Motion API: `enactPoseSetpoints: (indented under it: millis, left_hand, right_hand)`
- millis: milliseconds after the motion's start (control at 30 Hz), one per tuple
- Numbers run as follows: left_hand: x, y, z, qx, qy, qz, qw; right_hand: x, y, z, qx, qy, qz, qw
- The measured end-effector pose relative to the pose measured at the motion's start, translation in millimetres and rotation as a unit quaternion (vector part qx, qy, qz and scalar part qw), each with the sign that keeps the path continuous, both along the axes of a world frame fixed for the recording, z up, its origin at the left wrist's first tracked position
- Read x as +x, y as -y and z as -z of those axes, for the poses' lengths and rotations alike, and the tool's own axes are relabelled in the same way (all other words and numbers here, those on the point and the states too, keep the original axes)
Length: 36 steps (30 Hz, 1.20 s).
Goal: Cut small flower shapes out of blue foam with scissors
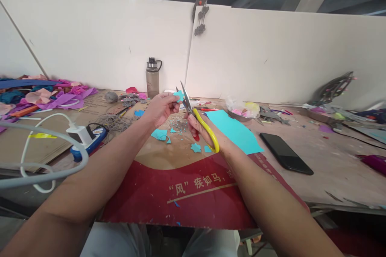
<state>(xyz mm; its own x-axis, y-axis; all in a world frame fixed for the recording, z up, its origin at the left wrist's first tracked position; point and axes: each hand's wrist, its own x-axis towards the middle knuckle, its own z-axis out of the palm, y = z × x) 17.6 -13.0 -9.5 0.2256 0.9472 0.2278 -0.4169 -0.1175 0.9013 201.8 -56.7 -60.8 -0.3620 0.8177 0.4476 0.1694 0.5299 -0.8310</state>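
Here, a small blue paper piece [179, 96] is pinched between the closed fingertips of the left hand [164, 109]. The yellow scissors [208, 128] are held by the right hand [199, 126], its fingers curled around the handles. The blades are spread apart beside the paper piece. A blue paper star [196, 147] is seen below, on the red and brown board [193, 192].

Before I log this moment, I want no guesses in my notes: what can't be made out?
All in the head view:
Part of the scissors' handles: hidden by the right hand.
Some printing on the red board: hidden by the right forearm.
Magenta object's far end: cut off by the right edge.
Number of tiny scraps: too small.
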Motion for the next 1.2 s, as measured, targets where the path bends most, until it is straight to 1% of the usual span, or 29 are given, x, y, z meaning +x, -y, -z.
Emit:
enactPoseSetpoints:
  millis: [167, 400, 600, 700, 767, 833, 900, 967, 1033, 1133, 1200]
  left_hand:
    - [1, 0, 1.3, -0.001, -0.014, -0.013, 1.0]
    - [-1, -3, 2.3, 0.016, -0.012, -0.013, 1.0]
    - [-1, 0, 1.4, 0.008, -0.018, -0.027, 0.999]
    - [-2, -3, 2.8, 0.011, -0.003, -0.028, 1.0]
    - [-2, -6, 4.7, 0.019, 0.006, -0.039, 0.999]
    - [-2, -8, 7.3, 0.052, -0.005, -0.056, 0.997]
    - [-1, -10, 10.3, 0.115, -0.031, -0.066, 0.991]
    - [0, -9, 13.4, 0.191, -0.062, -0.071, 0.977]
    - [0, -6, 16.2, 0.257, -0.094, -0.077, 0.959]
    - [0, -1, 18.1, 0.322, -0.146, -0.078, 0.932]
    - [0, 3, 17.6, 0.342, -0.175, -0.074, 0.92]
  right_hand:
    - [1, 0, -0.1, -0.034, 0.017, 0.002, 0.999]
    - [0, 2, 0.0, -0.073, -0.005, -0.003, 0.997]
    - [-1, 4, -1.6, -0.084, -0.029, 0.004, 0.996]
    - [-1, 2, -0.3, -0.084, -0.037, 0.011, 0.996]
    - [-3, -1, 2.0, -0.093, -0.058, 0.017, 0.994]
    - [-4, -4, 4.0, -0.111, -0.104, 0.02, 0.988]
    - [-6, -7, 4.3, -0.127, -0.173, 0.015, 0.977]
    - [-6, -8, 2.2, -0.135, -0.244, 0.004, 0.96]
    - [-5, -9, -1.5, -0.139, -0.295, -0.006, 0.945]
    - [-3, -8, -6.2, -0.141, -0.324, -0.007, 0.936]
    - [-4, -8, -7.1, -0.142, -0.325, -0.007, 0.935]
